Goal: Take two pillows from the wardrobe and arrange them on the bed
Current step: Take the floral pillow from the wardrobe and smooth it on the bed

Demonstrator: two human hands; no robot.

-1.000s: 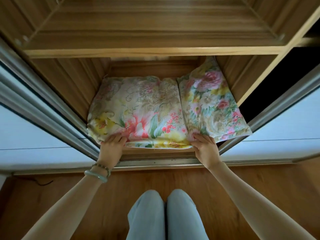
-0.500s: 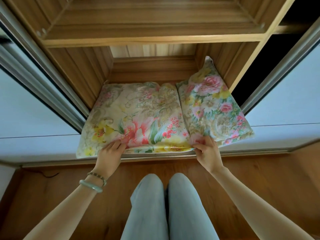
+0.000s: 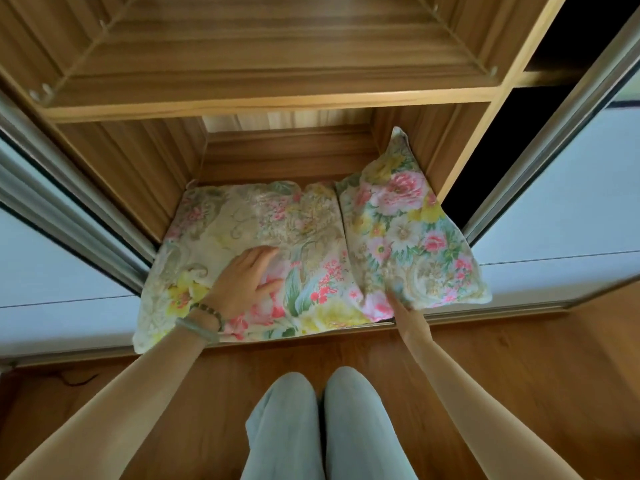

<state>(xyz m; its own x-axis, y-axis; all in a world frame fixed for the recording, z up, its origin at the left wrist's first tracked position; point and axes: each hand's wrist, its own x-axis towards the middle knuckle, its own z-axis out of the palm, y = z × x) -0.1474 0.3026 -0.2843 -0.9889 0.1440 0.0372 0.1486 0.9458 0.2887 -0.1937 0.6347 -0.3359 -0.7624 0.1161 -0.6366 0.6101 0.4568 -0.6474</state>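
Note:
Two floral pillows lie side by side on the floor of the wooden wardrobe's bottom compartment [image 3: 287,157]. The wider left pillow [image 3: 242,223] overhangs the front sill. The right pillow [image 3: 408,230] leans up against the right side wall. My left hand [image 3: 242,282] lies flat on top of the left pillow with fingers spread, a bracelet on its wrist. My right hand [image 3: 403,306] reaches under the right pillow's front corner, where its fingers are hidden by the fabric.
A wooden shelf [image 3: 270,102] runs above the pillows. White sliding doors stand at the left [image 3: 52,271] and right [image 3: 554,220], with a metal track along the sill. My knees in light trousers [image 3: 311,427] are over the wooden floor [image 3: 519,358].
Both pillows have slid forward over the sill. My left hand moved from the left pillow's front edge onto its top. My right hand went from pinching the edge to under the right pillow's corner.

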